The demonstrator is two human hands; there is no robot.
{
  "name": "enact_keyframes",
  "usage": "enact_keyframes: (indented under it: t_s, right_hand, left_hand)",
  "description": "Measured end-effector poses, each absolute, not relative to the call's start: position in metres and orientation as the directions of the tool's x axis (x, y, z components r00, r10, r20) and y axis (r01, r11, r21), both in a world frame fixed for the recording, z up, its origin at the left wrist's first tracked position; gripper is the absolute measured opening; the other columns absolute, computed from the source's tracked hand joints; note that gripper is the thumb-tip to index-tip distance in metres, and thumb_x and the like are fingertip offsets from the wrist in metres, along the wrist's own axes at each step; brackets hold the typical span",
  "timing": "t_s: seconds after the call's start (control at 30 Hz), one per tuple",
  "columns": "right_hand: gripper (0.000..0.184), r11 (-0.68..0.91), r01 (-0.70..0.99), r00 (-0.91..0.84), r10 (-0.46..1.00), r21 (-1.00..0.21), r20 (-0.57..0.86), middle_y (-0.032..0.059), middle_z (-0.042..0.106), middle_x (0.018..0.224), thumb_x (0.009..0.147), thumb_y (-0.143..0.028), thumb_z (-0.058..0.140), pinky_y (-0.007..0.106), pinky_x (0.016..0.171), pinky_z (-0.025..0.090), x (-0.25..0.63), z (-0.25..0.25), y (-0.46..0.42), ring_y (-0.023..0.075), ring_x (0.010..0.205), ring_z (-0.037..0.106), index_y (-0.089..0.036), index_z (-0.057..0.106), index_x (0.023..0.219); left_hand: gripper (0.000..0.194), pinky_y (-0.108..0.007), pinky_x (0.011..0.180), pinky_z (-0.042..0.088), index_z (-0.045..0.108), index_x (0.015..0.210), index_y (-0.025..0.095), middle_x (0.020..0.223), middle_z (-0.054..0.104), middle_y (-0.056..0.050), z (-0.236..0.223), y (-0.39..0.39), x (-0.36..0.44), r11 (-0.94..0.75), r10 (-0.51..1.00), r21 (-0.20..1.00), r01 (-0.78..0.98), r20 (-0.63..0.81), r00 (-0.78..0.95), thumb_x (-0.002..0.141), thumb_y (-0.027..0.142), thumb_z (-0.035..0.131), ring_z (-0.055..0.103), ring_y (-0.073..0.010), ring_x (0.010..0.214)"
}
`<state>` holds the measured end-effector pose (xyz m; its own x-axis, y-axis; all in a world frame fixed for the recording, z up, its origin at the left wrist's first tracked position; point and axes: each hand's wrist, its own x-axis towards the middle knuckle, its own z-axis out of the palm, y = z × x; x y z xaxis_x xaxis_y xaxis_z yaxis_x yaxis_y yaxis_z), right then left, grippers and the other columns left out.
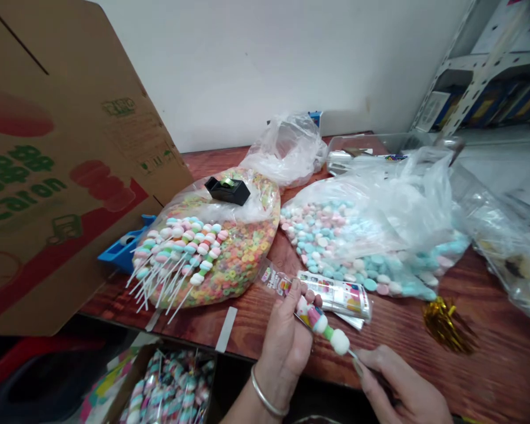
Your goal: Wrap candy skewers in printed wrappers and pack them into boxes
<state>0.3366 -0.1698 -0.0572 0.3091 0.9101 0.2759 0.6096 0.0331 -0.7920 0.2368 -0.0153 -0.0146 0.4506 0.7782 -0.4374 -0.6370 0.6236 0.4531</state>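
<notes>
Over the table (490, 353), both hands (285, 347) (401, 383) (one bangled) hold one candy skewer (322, 327).

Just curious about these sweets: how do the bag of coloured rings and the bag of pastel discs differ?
The bag of coloured rings holds bright ring-shaped pieces, the bag of pastel discs flat pink, blue and white ones. The rings' bag carries a black tape dispenser and sweet skewers; the discs' bag carries neither, its loose plastic bunched upward. Both are clear plastic bags on the wood-grain table.
</notes>
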Motion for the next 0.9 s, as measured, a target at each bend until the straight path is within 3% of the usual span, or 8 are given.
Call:
enact_keyframes:
  t_s: [0.2, 0.37, 0.5, 0.67, 0.77, 0.9]
  right_hand:
    - [0.025, -0.075, 0.492, 0.339, 0.934, -0.867, 0.111, -0.0018, 0.060, 0.065, 0.096, -0.030, 0.044, 0.017, 0.055, 0.044, 0.333, -0.054, -0.167, 0.0119, 0.056, 0.058, -0.022, 0.059, 0.078]
    - [0.028, -0.096, 0.378, 0.434, 0.897, -0.921, 0.085, -0.0013, 0.060, 0.067, 0.096, -0.034, 0.045, 0.018, 0.058, 0.043, 0.323, -0.055, -0.155, 0.0129, 0.059, 0.056, -0.021, 0.058, 0.076]
    - [0.024, -0.099, 0.302, 0.488, 0.871, -0.948, 0.065, 0.0001, 0.063, 0.073, 0.095, -0.036, 0.047, 0.019, 0.060, 0.044, 0.324, -0.052, -0.144, 0.0148, 0.064, 0.058, -0.020, 0.062, 0.084]
    - [0.023, -0.146, 0.311, 0.491, 0.871, -0.939, 0.028, -0.0013, 0.063, 0.069, 0.094, -0.038, 0.048, 0.020, 0.058, 0.042, 0.329, -0.054, -0.143, 0.0146, 0.060, 0.056, -0.021, 0.061, 0.084]
    - [0.019, -0.126, 0.352, 0.509, 0.858, -0.927, 0.076, -0.0012, 0.064, 0.074, 0.094, -0.035, 0.048, 0.021, 0.062, 0.042, 0.329, -0.059, -0.148, 0.0148, 0.063, 0.058, -0.022, 0.060, 0.089]
    - [0.022, -0.090, 0.363, 0.433, 0.898, -0.927, 0.082, -0.0010, 0.060, 0.073, 0.095, -0.034, 0.045, 0.022, 0.064, 0.040, 0.331, -0.061, -0.153, 0.0144, 0.065, 0.057, -0.022, 0.059, 0.083]
  left_hand:
    - [0.008, -0.026, 0.069, 0.052, 0.059, 0.088, 0.014, 0.075, 0.051, 0.002, -0.015, -0.025, 0.244, 0.669, 0.743, 0.438, -0.600, -0.384, 0.548, 0.086, 0.021, 0.062, 0.051, -0.0075, 0.063]
    - [0.015, -0.022, 0.065, 0.049, 0.057, 0.083, 0.014, 0.069, 0.048, 0.003, -0.017, -0.044, 0.256, 0.717, 0.694, 0.437, -0.543, -0.388, 0.606, 0.089, 0.028, 0.058, 0.047, -0.0062, 0.058]
    - [0.018, -0.022, 0.066, 0.048, 0.058, 0.085, 0.014, 0.073, 0.054, -0.001, -0.021, -0.050, 0.258, 0.754, 0.648, 0.434, -0.493, -0.365, 0.669, 0.090, 0.031, 0.055, 0.053, -0.0098, 0.067]
    - [0.023, -0.027, 0.072, 0.051, 0.059, 0.107, 0.015, 0.087, 0.059, -0.003, -0.028, -0.030, 0.253, 0.703, 0.711, 0.417, -0.576, -0.429, 0.557, 0.088, 0.029, 0.059, 0.059, -0.0126, 0.074]
    - [0.016, -0.025, 0.068, 0.051, 0.060, 0.101, 0.015, 0.078, 0.055, 0.001, -0.029, -0.020, 0.252, 0.705, 0.709, 0.419, -0.573, -0.448, 0.545, 0.086, 0.021, 0.062, 0.056, -0.0096, 0.067]
    - [0.019, -0.025, 0.065, 0.052, 0.059, 0.094, 0.014, 0.067, 0.049, 0.004, -0.029, -0.021, 0.252, 0.721, 0.692, 0.393, -0.571, -0.456, 0.560, 0.088, 0.033, 0.059, 0.050, -0.0070, 0.057]
